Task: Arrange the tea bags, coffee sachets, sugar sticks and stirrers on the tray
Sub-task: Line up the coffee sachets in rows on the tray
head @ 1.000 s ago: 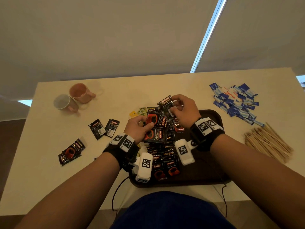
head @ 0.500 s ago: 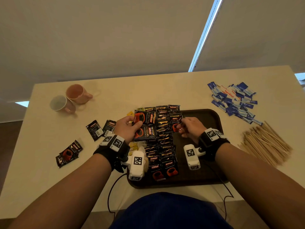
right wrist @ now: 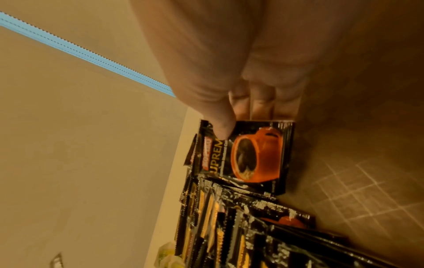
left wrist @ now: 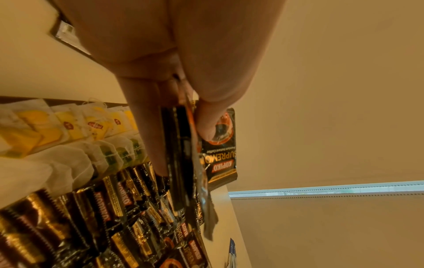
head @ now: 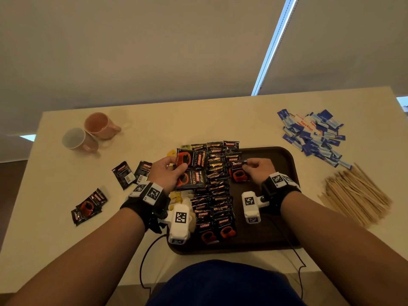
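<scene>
A dark brown tray (head: pixel 284 164) lies in front of me with rows of black coffee sachets (head: pixel 217 188) overlapping down its left half. My left hand (head: pixel 167 171) grips a small stack of coffee sachets (head: pixel 191 167) above the tray's left edge; the left wrist view shows thumb and fingers clamping that stack (left wrist: pixel 183 163). My right hand (head: pixel 257 167) pinches one sachet (head: pixel 238 172) with an orange cup print (right wrist: pixel 257 156) at the right end of the far row, low on the tray. Tea bags (left wrist: pixel 75 130) with yellow tags lie along the tray's left side.
Loose coffee sachets (head: pixel 132 173) and a further pair (head: pixel 89 205) lie on the table to the left. Two mugs (head: pixel 92 133) stand at the far left. Blue sugar sticks (head: pixel 313 135) are heaped at the far right, and wooden stirrers (head: pixel 355 193) lie nearer on the right.
My right hand came down from above the far rows to the tray with a sachet. The left hand lifted its stack slightly and shifted left.
</scene>
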A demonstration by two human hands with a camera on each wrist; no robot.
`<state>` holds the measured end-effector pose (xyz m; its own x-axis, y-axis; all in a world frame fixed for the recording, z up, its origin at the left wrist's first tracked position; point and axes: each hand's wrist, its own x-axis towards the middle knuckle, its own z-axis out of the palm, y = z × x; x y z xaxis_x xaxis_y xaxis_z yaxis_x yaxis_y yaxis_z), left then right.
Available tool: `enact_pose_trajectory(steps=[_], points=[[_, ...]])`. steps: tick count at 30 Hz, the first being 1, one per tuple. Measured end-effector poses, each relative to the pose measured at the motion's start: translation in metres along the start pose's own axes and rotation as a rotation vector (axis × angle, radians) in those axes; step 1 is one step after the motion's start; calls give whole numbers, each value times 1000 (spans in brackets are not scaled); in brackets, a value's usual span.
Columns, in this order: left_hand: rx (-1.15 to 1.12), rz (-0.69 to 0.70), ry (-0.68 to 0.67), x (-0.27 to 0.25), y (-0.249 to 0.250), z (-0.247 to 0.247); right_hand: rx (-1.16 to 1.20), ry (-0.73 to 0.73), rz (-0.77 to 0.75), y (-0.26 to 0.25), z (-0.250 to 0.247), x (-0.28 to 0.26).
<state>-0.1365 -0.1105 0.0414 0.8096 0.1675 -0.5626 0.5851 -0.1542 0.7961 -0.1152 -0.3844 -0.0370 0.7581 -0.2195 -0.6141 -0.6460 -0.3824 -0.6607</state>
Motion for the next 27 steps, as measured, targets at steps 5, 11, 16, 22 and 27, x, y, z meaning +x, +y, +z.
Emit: enact_pose_trajectory(steps=[5, 11, 16, 22, 27], points=[[1, -12, -1, 0, -2, -2, -117, 73, 11, 5, 6, 4], [30, 0, 17, 1, -4, -8, -149, 107, 9, -4, 8, 4], [24, -8, 26, 2, -7, -7, -232, 169, -36, -6, 1, -1], [46, 27, 3, -4, -4, 1, -324, 158, -507, -46, 4, -40], [96, 84, -58, -15, 1, 10, -456, -104, -829, -82, 26, -73]])
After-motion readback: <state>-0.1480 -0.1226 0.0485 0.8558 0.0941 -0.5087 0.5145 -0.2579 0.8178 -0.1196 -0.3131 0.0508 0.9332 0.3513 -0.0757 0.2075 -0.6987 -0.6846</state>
